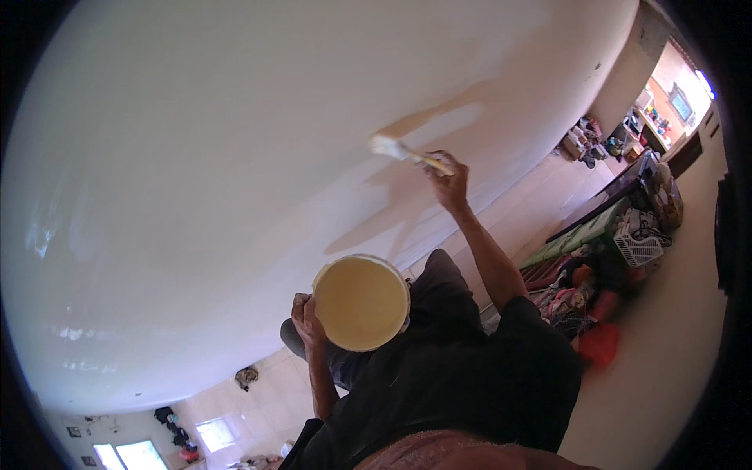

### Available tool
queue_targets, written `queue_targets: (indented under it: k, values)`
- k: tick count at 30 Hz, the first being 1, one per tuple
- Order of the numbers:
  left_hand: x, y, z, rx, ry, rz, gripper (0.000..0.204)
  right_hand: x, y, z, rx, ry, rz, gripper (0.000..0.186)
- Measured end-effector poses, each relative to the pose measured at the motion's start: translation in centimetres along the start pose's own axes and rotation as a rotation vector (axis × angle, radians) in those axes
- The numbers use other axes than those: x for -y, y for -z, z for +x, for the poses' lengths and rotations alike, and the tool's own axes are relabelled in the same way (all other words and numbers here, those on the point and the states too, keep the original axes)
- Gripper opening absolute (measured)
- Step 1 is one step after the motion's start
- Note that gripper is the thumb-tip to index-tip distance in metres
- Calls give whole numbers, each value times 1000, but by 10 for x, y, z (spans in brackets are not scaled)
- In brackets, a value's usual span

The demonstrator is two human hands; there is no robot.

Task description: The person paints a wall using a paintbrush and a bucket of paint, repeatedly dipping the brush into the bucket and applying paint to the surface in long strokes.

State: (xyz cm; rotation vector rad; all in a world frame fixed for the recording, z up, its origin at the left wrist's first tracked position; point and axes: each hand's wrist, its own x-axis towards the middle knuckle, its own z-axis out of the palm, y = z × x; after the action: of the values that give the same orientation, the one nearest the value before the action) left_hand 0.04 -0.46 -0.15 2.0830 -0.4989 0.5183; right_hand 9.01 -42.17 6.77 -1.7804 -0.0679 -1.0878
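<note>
My left hand grips the left side of a round tub of cream-coloured paint, held over my dark-clothed legs. My right hand is closed on the handle of a paintbrush, raised above and to the right of the tub, its pale bristles pointing left toward a large white wall. Shadows of the brush and arm fall on the wall; whether the bristles touch it, I cannot tell.
A tiled floor runs along the wall's foot, with a small furry, cat-like shape on it. Bins and clutter crowd the right, more piled items stand beyond, and a window shows at lower left.
</note>
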Motion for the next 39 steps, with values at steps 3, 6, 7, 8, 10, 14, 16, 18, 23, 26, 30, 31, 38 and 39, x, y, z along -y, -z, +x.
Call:
queue_targets:
  k: [3, 6, 7, 8, 10, 14, 16, 18, 23, 26, 30, 31, 38, 39]
  values:
    - [-6, -3, 5, 29, -51, 109, 7, -18, 53, 14, -228, -85, -136, 13]
    - [-12, -1, 9, 51, -135, 196, 6, -9, 86, 24, -399, -54, -84, 13]
    - [-13, 2, 8, 56, -132, 203, 6, 1, 88, 25, -382, -68, 6, 14]
    - [-14, 2, 8, 51, -122, 182, 5, 14, 90, 24, -364, -85, 96, 14]
    - [-16, 3, 11, 38, -95, 145, 4, 66, 82, 21, -225, -160, 114, 14]
    - [-20, 3, 10, 37, -17, 204, 2, 134, 59, 1, 146, -188, 114, 16]
    - [-21, 4, 12, -3, -129, 251, 3, 158, 43, -8, 344, -119, 150, 17]
    - [-29, 6, 17, 26, 99, 79, 6, 182, 19, -19, 549, -199, 170, 18]
    - [-46, 2, 24, -41, 521, -226, 14, 174, -32, -52, 996, -213, 133, 19]
    - [-44, 4, 21, -52, 566, -259, 18, 158, -56, -77, 1183, -201, -52, 15]
    - [-44, 5, 21, -53, 583, -267, 19, 144, -67, -98, 1173, -185, -55, 18]
    - [-44, 4, 20, -58, 591, -271, 19, 141, -67, -100, 1180, -176, -72, 18]
    - [-49, 7, 24, -55, 596, -257, 19, 138, -69, -105, 1190, -181, -141, 18]
    - [-49, 7, 23, -54, 599, -268, 19, 139, -69, -105, 1185, -174, -139, 18]
